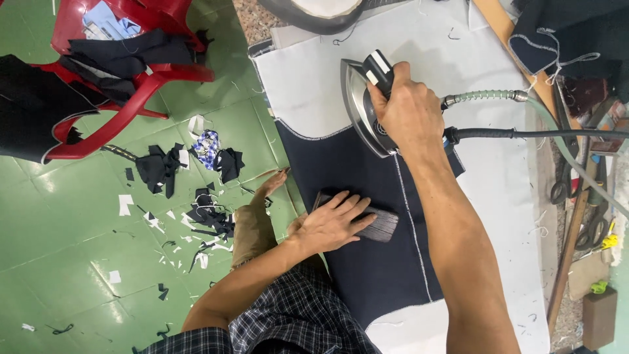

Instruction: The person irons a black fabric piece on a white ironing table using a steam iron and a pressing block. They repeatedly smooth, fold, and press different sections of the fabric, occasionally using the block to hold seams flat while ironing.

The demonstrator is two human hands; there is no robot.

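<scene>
Bright, even light fills the scene, apparently from overhead. The glossy green tiled floor throws back soft pale reflections, and the polished steel soleplate of the steam iron carries a bright sheen. Shadows are faint and short, a soft one under the red plastic chair. The white padded ironing surface comes close to washing out. Focus is sharp at the centre; straight lines bow slightly toward the edges.
</scene>
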